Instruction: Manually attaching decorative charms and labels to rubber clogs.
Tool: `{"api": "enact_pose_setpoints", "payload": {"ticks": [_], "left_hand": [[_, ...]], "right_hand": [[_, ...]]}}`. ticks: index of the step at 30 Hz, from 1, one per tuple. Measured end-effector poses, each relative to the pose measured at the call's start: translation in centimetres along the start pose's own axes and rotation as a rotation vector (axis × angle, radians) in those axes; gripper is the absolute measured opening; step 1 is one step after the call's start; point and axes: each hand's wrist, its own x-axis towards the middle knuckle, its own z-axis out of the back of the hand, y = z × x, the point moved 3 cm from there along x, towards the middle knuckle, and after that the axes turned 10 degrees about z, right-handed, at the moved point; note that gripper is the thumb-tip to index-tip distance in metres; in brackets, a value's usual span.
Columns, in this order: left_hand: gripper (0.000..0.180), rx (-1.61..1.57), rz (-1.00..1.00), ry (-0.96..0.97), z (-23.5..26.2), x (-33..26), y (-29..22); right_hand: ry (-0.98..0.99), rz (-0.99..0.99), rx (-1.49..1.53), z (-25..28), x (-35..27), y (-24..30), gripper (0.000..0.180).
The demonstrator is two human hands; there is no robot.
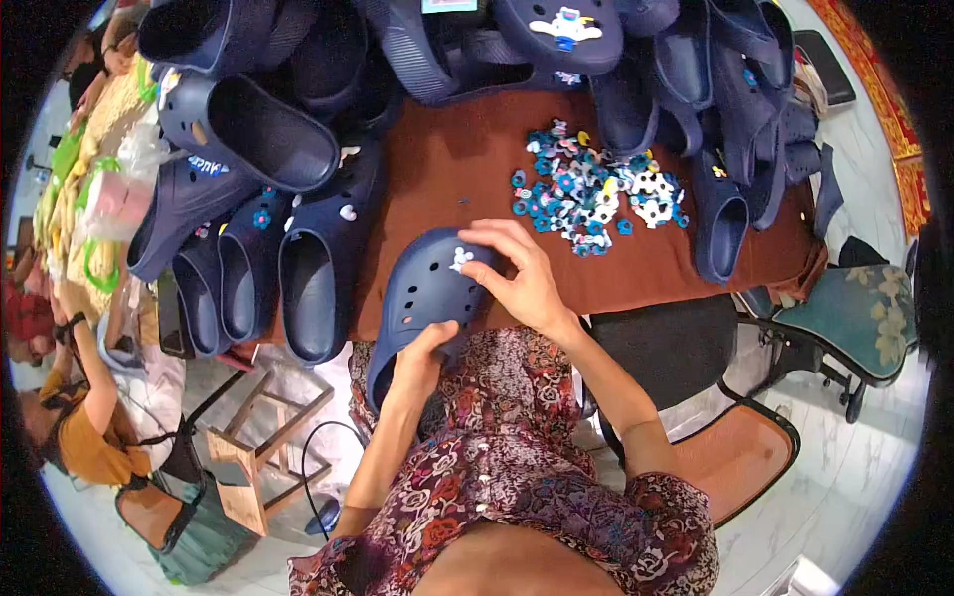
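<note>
In front of me, a navy foam clog [418, 281] is tilted over the table's near edge, its holed upper facing me. My left hand [422, 366] grips its side near the opening, thumb pressed on the upper. At the toe, the thumb and fingers of my right hand [525, 282] close around a small white shoe charm [461, 258] that sits on the clog's holes. Whether its stem is in a hole is hidden. Just beyond my right hand lies a loose pile of blue, white and yellow shoe charms [596, 189] on the brown tablecloth [437, 159].
Several navy clogs, some with charms, crowd the left side, with one clog [316, 273] near the front edge. More clogs [720, 219] stand at the right and back. Chairs [666, 353] and a wooden stool [268, 447] are below. Another person [94, 437] sits at the far left.
</note>
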Motion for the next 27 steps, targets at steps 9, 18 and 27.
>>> {"api": "enact_pose_setpoints", "payload": {"ticks": [9,18,27], "left_hand": [[0.048,-0.195,0.103,0.111,-1.2,0.2,-0.8],[0.054,-0.235,0.025,0.151,-1.9,0.5,-1.4],[0.052,-0.200,0.045,0.078,-3.3,0.6,-2.1]], "right_hand": [[0.246,0.126,-0.123,0.8,1.5,0.6,0.023],[0.353,0.166,-0.080,0.6,3.0,-0.6,0.024],[0.110,0.131,-0.159,-0.2,1.5,-0.9,0.020]]}}
